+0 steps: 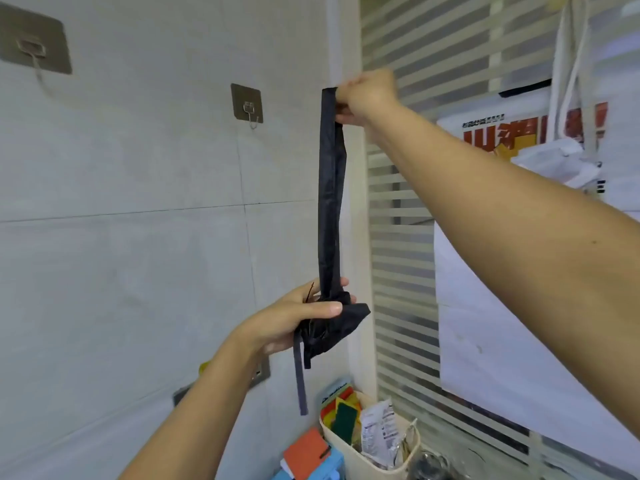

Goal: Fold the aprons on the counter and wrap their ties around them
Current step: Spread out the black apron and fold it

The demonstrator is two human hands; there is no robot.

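Wrapping step: left hand (pixel 298 317) grips the folded apron (pixel 341 320), right hand (pixel 367 95) pinches its tie (pixel 330 188) taut (overhead). Next, wind it round.

Only one camera is at work, worn on my head. It faces forward at the tiled wall (pixel 121 271) and the striped window (pixel 415 39) to its right, both close. My left grip (pixel 298 317) sits near mid-frame, my right grip (pixel 367 95) above it, at arm's reach.
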